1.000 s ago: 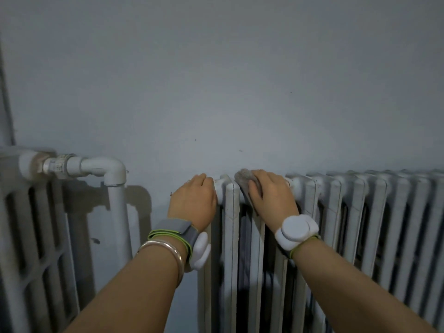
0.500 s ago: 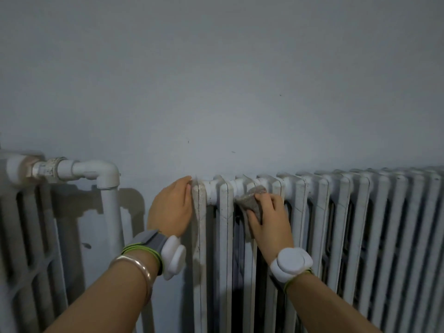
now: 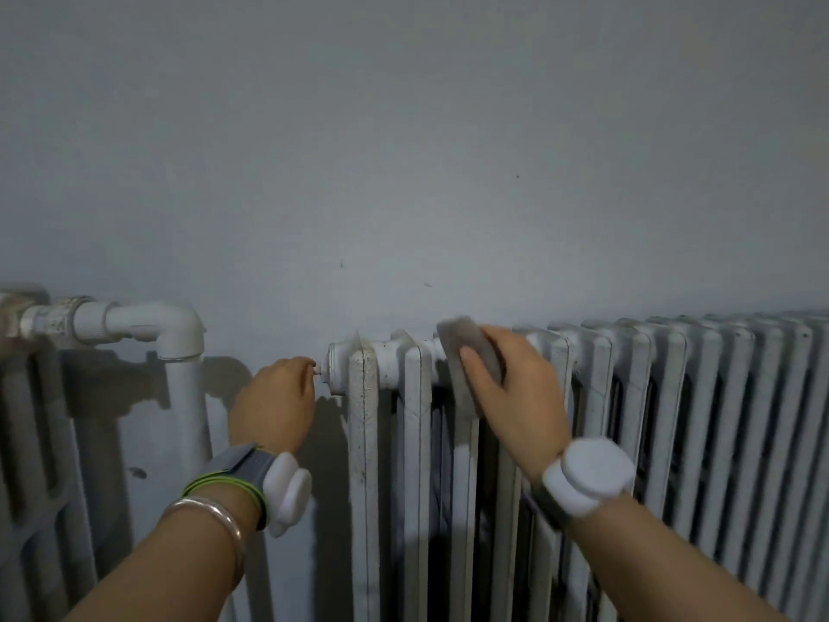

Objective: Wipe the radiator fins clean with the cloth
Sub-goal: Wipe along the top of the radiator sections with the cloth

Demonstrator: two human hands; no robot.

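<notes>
Head view: white radiator (image 3: 628, 419) stands along grey wall (image 3: 403, 150), from centre to right edge, fins upright w/ dark gaps btw them. Front of 1st fin at left end has dark specks.

Grey cloth (image 3: 462, 347) lies on top of approx. 3rd fin from left end and hangs a little down the front; its upper edge is blurred. Right hand (image 3: 516, 397) grips cloth: thumb lies across its front, other fingers go over the radiator top and are mostly hidden.

Left hand (image 3: 273, 401) is just beside left end of radiator, fingers curled, tips at small stub (image 3: 317, 371) which sticks out of round end cap (image 3: 337, 365). Whether it pinches the stub or only touches it, I cannot tell.

Each wrist carries a white device on a strap: left device (image 3: 287, 491), right device (image 3: 592, 473). Left wrist also has a metal bangle (image 3: 211, 514).

Left of the hands, white pipe (image 3: 188, 419) w/ elbow (image 3: 177, 327) goes down near the wall and throws a shadow on it. At far left a second radiator (image 3: 36, 442), cut by frame edge, joins the pipe via metal fitting (image 3: 58, 316).
</notes>
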